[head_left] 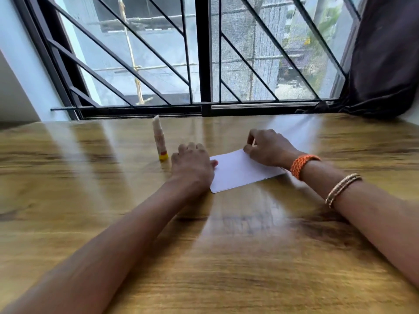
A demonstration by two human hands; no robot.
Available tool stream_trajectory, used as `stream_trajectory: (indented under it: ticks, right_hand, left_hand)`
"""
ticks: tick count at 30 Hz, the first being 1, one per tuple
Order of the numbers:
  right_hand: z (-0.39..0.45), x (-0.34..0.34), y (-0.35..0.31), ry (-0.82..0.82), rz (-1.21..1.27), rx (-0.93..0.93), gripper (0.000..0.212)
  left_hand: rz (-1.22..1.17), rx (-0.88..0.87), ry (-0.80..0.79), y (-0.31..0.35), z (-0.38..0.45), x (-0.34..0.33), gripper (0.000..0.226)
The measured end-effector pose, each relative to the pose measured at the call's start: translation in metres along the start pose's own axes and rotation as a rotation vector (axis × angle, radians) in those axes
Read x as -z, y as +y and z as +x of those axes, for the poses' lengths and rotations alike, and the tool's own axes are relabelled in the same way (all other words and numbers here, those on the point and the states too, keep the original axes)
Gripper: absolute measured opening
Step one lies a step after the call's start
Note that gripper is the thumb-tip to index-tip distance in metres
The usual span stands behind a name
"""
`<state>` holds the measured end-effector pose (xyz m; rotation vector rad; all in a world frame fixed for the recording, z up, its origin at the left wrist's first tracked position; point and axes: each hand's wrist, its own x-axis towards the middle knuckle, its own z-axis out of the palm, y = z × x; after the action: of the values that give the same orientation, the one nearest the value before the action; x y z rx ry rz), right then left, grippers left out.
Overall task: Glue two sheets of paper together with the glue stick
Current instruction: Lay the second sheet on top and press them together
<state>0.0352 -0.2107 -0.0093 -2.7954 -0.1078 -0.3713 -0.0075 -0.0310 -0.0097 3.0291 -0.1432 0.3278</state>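
White paper [240, 172] lies flat on the wooden table [113, 200], a little right of centre; whether it is one sheet or two stacked is not clear. My left hand [192, 165] rests knuckles-up on its left edge, thumb on the paper. My right hand [267, 147] is curled over the far right corner, fingertips pinching or pressing the edge. A glue stick [159, 138] with a white body and a yellow base stands upright just left of my left hand, apart from it and with its glue tip exposed.
A barred window [204, 64] runs along the table's far edge. A dark curtain [385, 64] hangs at the far right and spills onto the sill. An orange band and thin bangles sit on my right wrist.
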Motion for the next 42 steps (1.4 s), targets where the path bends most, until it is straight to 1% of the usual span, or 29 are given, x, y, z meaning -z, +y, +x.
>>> stream_trajectory:
  ticks: [2,4,6,8,9,10,12,14,16,18,19,22,24,25,26,27,28,29,30,31,33,34,35,37,38,39,41,42]
  right_hand:
    - [-0.001,-0.001,-0.003,-0.003,-0.009,-0.033,0.025]
    - [0.0,0.001,-0.004,-0.003,0.074,-0.073,0.03]
    - [0.0,0.007,-0.003,-0.026,0.293,-0.116,0.031]
    - [-0.004,0.014,-0.004,-0.061,0.514,-0.128,0.019]
    - [-0.006,0.019,-0.004,-0.069,0.582,-0.112,0.014]
    - [-0.008,0.023,-0.005,-0.071,0.64,-0.084,0.015]
    - [-0.013,0.032,-0.01,-0.073,0.755,-0.017,0.023]
    - [-0.018,0.044,-0.019,-0.074,0.867,0.038,0.026]
    - [-0.02,0.056,-0.026,-0.032,0.925,0.074,0.02]
    - [-0.022,0.066,-0.029,0.059,0.93,0.099,0.009]
    - [-0.022,0.069,-0.029,0.107,0.931,0.101,0.007]
    - [-0.029,0.077,-0.021,0.229,0.952,0.047,0.017]
    - [-0.036,0.081,-0.014,0.298,0.992,-0.007,0.021]
    - [-0.041,0.083,-0.012,0.347,0.956,-0.034,0.019]
    - [-0.046,0.083,-0.009,0.406,0.835,-0.053,0.013]
    - [-0.053,0.083,-0.008,0.471,0.613,-0.058,0.006]
    - [-0.062,0.083,-0.009,0.534,0.34,-0.041,0.016]
    - [-0.069,0.082,-0.012,0.555,0.109,0.024,0.033]
    - [-0.077,0.081,-0.017,0.542,-0.038,0.126,0.045]
    - [-0.083,0.082,-0.024,0.501,-0.114,0.228,0.047]
    - [-0.094,0.086,-0.038,0.446,-0.163,0.374,0.029]
    - [-0.097,0.091,-0.04,0.449,-0.188,0.39,0.018]
    - [-0.102,0.096,-0.038,0.471,-0.224,0.37,0.013]
    - [-0.108,0.106,-0.022,0.513,-0.278,0.26,0.023]
    - [-0.112,0.11,-0.011,0.516,-0.189,0.206,0.025]
    - [-0.117,0.114,-0.003,0.481,0.012,0.138,0.026]
    - [-0.126,0.117,0.012,0.386,0.486,-0.015,0.025]
    - [-0.131,0.115,0.019,0.388,0.606,-0.089,0.02]
  left_hand:
    - [0.011,-0.006,0.004,0.0,0.001,-0.001,0.045]
    - [0.015,-0.002,-0.008,-0.001,0.003,-0.002,0.044]
    - [-0.006,-0.01,-0.026,-0.002,0.004,-0.004,0.041]
    - [-0.075,-0.043,-0.011,-0.002,0.005,-0.004,0.042]
    - [-0.134,-0.069,0.019,-0.003,0.005,-0.003,0.043]
    - [-0.203,-0.101,0.059,-0.003,0.006,-0.001,0.044]
    - [-0.328,-0.168,0.147,-0.003,0.007,0.004,0.045]
    - [-0.419,-0.221,0.218,-0.004,0.006,0.01,0.035]
    - [-0.5,-0.227,0.3,-0.003,0.003,0.018,0.017]
    - [-0.556,-0.174,0.401,-0.005,0.003,0.026,0.016]
    - [-0.602,-0.146,0.426,-0.007,0.004,0.029,0.017]
    - [-0.819,-0.142,0.364,-0.014,0.007,0.037,0.019]
    - [-0.902,-0.151,0.333,-0.016,0.006,0.041,0.019]
    - [-0.928,-0.157,0.32,-0.014,0.004,0.042,0.018]
    - [-0.945,-0.166,0.314,-0.011,0.001,0.043,0.016]
    - [-0.935,-0.199,0.331,-0.006,-0.002,0.043,0.013]
    - [-0.876,-0.266,0.386,-0.001,-0.007,0.043,0.011]
    - [-0.779,-0.339,0.455,0.006,-0.012,0.045,0.012]
    - [-0.684,-0.402,0.515,0.014,-0.018,0.048,0.013]
    - [-0.632,-0.459,0.545,0.021,-0.024,0.051,0.013]
    - [-0.657,-0.544,0.557,0.033,-0.032,0.059,0.016]
    - [-0.692,-0.549,0.587,0.037,-0.034,0.062,0.016]
    - [-0.731,-0.532,0.625,0.037,-0.036,0.066,0.015]
    - [-0.815,-0.46,0.663,0.034,-0.038,0.069,0.014]
    - [-0.855,-0.409,0.645,0.033,-0.039,0.069,0.015]
    - [-0.902,-0.357,0.597,0.033,-0.04,0.067,0.016]
    - [-1.063,-0.262,0.406,0.038,-0.042,0.06,0.021]
    - [-1.141,-0.226,0.294,0.044,-0.044,0.055,0.023]
